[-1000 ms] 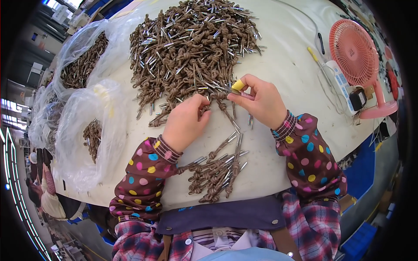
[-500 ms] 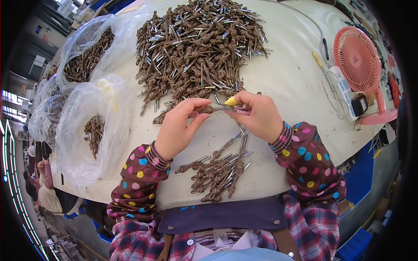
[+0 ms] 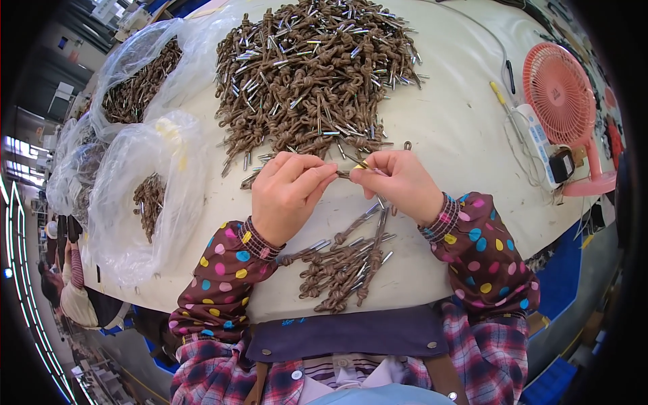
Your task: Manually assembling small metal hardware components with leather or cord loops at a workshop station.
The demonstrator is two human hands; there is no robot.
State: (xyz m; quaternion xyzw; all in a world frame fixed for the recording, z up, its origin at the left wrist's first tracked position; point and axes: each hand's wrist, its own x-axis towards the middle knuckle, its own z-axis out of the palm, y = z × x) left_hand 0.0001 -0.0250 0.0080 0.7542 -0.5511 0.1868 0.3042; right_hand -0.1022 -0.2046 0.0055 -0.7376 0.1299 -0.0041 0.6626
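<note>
My left hand (image 3: 287, 196) is closed in a pinch on a brown knotted cord (image 3: 343, 174); most of the cord is hidden by the fingers. Right beside it, my right hand (image 3: 399, 183) is closed on a slim metal tool (image 3: 356, 160), its kind unclear, with yellow tape round one finger. The two hands nearly meet at the cord. Beyond them lies a big heap of brown knotted cords with shiny metal tips (image 3: 317, 81). A smaller pile of the same cords (image 3: 344, 270) lies on the table between my forearms.
Clear plastic bags (image 3: 115, 202) with more cords stand on the left of the pale table (image 3: 466, 135). At the right are a pink fan (image 3: 557, 94), a white power strip (image 3: 536, 138) and a yellow-handled screwdriver-like tool (image 3: 499, 94). Another person (image 3: 77, 297) is at the far left.
My left hand has turned over the cord and its fingers have closed up, hiding the knot. The tool in my right hand has tilted, and the right fingers have drawn in closer.
</note>
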